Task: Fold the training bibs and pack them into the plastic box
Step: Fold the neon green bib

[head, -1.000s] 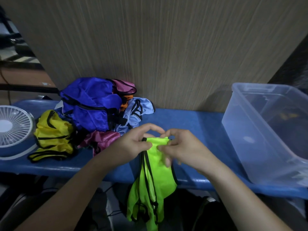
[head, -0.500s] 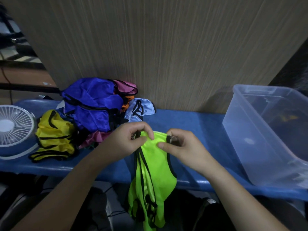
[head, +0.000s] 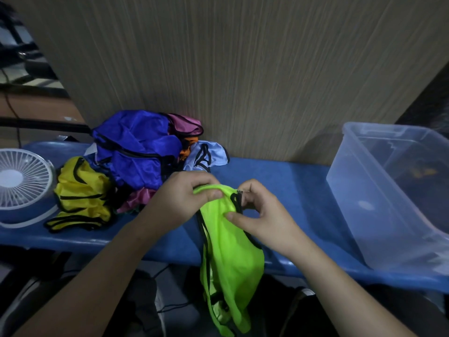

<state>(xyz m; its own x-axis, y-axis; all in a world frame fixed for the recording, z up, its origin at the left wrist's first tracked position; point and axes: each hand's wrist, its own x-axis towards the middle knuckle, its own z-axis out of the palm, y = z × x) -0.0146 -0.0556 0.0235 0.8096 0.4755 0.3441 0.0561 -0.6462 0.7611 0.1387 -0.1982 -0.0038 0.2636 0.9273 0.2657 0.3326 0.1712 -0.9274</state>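
A neon green bib with black trim hangs over the front edge of the blue bench. My left hand grips its top edge, fingers curled over the fabric. My right hand pinches the same top edge beside it, thumb pressing the green cloth. A heap of bibs lies at the back left: blue, yellow, pink and pale blue. The clear plastic box stands at the right end of the bench.
A white table fan sits at the left end of the bench. A wood-grain wall panel rises right behind the bench. Below the bench edge are dark floor, cables and my legs.
Both hands have shifted along the bib's top edge and drawn slightly apart. More of the green fabric is spread between them, and the bib hangs a little further right.
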